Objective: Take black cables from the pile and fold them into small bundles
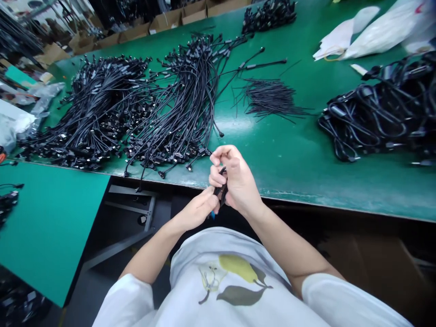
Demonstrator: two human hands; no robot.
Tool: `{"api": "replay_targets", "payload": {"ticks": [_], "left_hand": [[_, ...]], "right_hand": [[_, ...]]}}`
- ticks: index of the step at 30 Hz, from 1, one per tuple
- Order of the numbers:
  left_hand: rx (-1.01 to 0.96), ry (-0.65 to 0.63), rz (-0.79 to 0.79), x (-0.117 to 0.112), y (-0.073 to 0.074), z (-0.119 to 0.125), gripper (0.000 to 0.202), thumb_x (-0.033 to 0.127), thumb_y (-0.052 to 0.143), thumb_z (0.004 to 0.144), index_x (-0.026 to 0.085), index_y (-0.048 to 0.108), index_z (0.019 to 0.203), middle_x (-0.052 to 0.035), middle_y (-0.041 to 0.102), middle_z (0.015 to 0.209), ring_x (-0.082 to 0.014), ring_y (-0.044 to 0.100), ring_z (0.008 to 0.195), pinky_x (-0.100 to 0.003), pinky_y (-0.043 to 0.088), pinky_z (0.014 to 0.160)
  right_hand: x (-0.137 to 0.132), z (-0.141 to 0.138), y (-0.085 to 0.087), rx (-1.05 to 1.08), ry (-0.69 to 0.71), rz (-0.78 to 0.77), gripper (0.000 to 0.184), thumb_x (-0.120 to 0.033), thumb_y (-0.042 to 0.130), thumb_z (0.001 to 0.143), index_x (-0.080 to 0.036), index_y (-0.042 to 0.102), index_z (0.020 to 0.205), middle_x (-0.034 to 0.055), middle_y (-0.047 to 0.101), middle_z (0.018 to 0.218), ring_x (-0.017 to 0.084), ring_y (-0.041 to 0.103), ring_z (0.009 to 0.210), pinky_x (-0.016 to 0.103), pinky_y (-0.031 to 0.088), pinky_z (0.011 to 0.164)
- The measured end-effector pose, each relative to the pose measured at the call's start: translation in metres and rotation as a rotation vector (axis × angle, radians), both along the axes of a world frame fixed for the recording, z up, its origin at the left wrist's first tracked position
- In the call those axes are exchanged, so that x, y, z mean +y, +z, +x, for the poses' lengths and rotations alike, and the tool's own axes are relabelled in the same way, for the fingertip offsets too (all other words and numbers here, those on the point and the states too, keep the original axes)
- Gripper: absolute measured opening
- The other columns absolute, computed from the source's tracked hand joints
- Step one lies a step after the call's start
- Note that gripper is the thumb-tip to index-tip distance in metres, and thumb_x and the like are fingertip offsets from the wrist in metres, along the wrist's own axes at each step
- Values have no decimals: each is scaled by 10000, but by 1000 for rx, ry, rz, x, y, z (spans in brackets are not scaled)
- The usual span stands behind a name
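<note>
Close in front of my body, at the table's front edge, a short bundled black cable (224,194) is between my two hands. My left hand (199,210) grips its lower end, fingers closed round it. From the right, my right hand (240,181) pinches the upper part, with its fingers curled; the fingertips partly hide the cable. A small blue bit (213,215) shows just under the left fingers; I cannot make out what it is. Beyond my hands lies a loose pile of black cables (190,100) with connectors at their ends. Thin black ties (270,97) lie further right.
Another large cable pile (98,104) covers the left of the green table (282,168). Coiled, bundled cables (381,109) are heaped at the right, with more bundles (269,16) at the back. White plastic bags (384,34) lie far right. Cardboard boxes (166,20) line the far edge.
</note>
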State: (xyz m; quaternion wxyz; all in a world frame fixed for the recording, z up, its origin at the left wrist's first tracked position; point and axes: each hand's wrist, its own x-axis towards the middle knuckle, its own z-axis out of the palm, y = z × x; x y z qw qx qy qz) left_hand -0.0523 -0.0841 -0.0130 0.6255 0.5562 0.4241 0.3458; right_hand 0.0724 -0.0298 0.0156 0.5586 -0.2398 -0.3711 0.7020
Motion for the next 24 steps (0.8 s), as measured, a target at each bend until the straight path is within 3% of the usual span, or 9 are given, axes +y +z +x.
{"api": "replay_targets", "payload": {"ticks": [3,5,8,10,12,16,19,22,24], "left_hand": [[-259,-10,-219,-1,-1,6,557,681,551,812,134,646,847,-96,623,864,-222,593,896,-366,451,897],[-441,-59,-424,-1,3,10,522,623,616,805,118,642,936,-75,614,798,-183,600,760,-342,501,767],[-590,-40,-599,-1,9,18,391,486,688,811,121,620,932,20,481,631,-88,463,551,-224,446,550],[-602,37,-602,1,10,24,347,458,699,812,126,603,834,56,392,577,-63,381,498,-188,392,489],[-571,106,-552,3,9,29,374,492,680,818,126,602,798,51,405,569,-69,396,500,-200,417,502],[-574,70,-640,12,7,30,509,573,566,868,83,666,968,-44,581,751,-130,561,678,-317,531,743],[-648,36,-806,18,10,29,415,455,520,926,69,674,940,-69,594,777,-153,593,729,-373,516,854],[-750,81,-836,22,9,36,279,317,504,945,100,636,831,-13,491,664,-112,516,629,-305,508,762],[-784,138,-793,24,6,42,275,265,473,958,121,586,753,25,385,606,-85,409,543,-223,445,605]], "right_hand": [[5,3,0,-83,29,50,407,-595,608,849,-196,534,877,-51,429,744,5,334,439,156,324,387],[10,4,1,-124,28,49,387,-559,604,868,-183,525,827,-57,419,708,5,354,413,150,321,359],[18,6,1,-145,77,31,417,-582,611,850,-178,518,806,-58,440,703,2,373,383,144,330,332],[23,7,0,-145,102,3,446,-613,606,835,-177,518,802,-56,456,702,1,377,373,146,353,331],[28,8,-2,-157,86,-25,460,-626,614,821,-177,519,796,-56,461,699,4,388,377,149,372,336],[34,12,-7,-188,75,1,428,-598,621,830,-186,513,802,-73,421,643,7,362,361,138,306,305],[37,12,-13,-151,150,2,414,-592,590,859,-191,498,814,-82,400,621,3,302,345,138,231,288],[45,11,-21,-123,178,-51,421,-599,556,879,-194,469,807,-85,381,629,3,251,352,145,210,295],[50,14,-25,-188,126,-21,423,-609,511,900,-196,468,821,-75,393,656,16,303,382,156,296,339]]}}
